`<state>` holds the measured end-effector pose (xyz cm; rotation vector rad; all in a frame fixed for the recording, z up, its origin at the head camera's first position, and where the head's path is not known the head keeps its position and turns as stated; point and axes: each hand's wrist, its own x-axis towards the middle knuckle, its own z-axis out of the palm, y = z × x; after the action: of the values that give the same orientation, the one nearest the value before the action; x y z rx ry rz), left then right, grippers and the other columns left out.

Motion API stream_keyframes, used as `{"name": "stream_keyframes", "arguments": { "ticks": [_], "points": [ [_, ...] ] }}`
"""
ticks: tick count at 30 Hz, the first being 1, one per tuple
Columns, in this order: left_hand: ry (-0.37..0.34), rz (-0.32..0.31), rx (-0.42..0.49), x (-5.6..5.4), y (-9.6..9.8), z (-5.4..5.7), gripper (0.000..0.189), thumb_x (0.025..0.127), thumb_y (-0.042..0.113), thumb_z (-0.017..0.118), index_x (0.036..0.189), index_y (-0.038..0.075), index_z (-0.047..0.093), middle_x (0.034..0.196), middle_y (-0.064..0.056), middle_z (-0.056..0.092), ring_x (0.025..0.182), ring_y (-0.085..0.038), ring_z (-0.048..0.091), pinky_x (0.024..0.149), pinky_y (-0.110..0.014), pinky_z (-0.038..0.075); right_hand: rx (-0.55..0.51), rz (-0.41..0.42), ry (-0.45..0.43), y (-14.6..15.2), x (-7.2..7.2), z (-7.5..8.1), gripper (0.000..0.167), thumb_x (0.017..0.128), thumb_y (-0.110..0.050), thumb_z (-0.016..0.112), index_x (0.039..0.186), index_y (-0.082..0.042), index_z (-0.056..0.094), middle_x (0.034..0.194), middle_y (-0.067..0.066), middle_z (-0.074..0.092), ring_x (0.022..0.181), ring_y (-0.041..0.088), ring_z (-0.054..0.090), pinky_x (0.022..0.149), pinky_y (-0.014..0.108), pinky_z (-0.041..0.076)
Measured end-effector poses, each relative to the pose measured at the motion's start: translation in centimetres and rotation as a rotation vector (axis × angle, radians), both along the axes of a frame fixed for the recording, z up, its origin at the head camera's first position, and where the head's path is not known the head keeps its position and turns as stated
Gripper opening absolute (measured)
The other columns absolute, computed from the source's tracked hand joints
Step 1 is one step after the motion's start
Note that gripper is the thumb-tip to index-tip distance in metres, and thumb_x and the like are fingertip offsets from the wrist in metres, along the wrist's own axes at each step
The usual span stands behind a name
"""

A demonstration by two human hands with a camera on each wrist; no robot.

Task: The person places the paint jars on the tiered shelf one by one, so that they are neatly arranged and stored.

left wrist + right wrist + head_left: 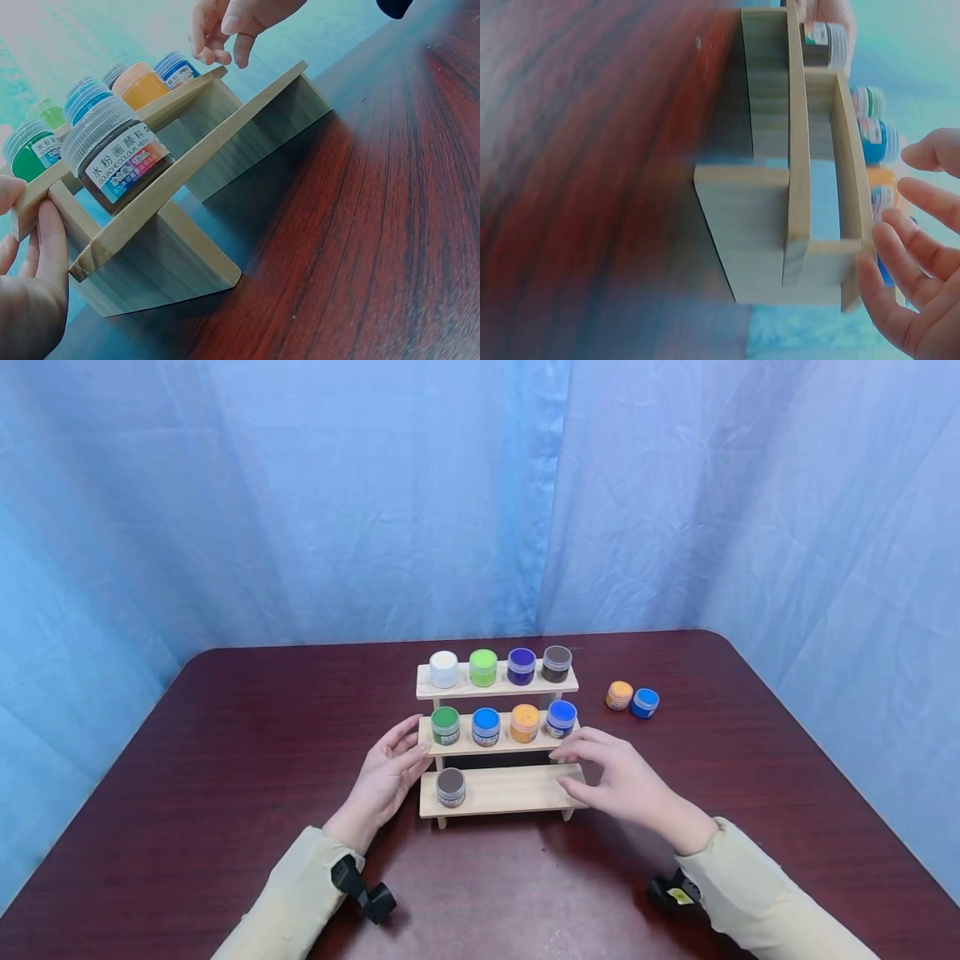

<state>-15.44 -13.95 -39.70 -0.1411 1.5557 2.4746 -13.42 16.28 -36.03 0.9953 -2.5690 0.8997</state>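
Note:
A three-step wooden display stand (pixel 504 789) holds small paint jars with clear lids. My left hand (pixel 382 781) grips the left end of its middle step, thumb on top and fingers beneath, as the left wrist view shows. Beside that hand, a dark brown paint jar (pixel 451 787) sits alone on the lowest step; its label faces the left wrist camera. My right hand (pixel 618 777) is at the stand's right end, fingers loosely bent and nothing between them. Closest to it on the middle step is a blue-violet jar (pixel 561 719), beside an orange jar (pixel 525 723).
Also on the middle step are a green jar (pixel 446 725) and a blue jar (pixel 486 727). White (pixel 443 669), light green (pixel 483 668), purple (pixel 521 667) and brown (pixel 557 664) jars line the top step. An orange jar (pixel 619 695) and a blue jar (pixel 644 703) stand on the table (pixel 247 760), right of the stand.

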Motion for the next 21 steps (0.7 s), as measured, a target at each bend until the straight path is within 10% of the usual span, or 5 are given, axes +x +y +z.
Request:
{"name": "stream_keyframes", "arguments": {
  "ticks": [21],
  "points": [
    [0.002, 0.003, -0.015, 0.0, 0.0, 0.1, 0.057, 0.093, -0.011, 0.043, 0.147, 0.000, 0.025, 0.100, 0.002, 0.053, 0.084, -0.001, 0.060, 0.078, -0.013, 0.052, -0.025, -0.178, 0.063, 4.2, -0.9, 0.0, 0.028, 0.072, -0.004, 0.078, 0.099, -0.009, 0.069, 0.094, 0.002, 0.065, 0.080, 0.014, 0.056, 0.063, 0.014, 0.049]
  ]
}}
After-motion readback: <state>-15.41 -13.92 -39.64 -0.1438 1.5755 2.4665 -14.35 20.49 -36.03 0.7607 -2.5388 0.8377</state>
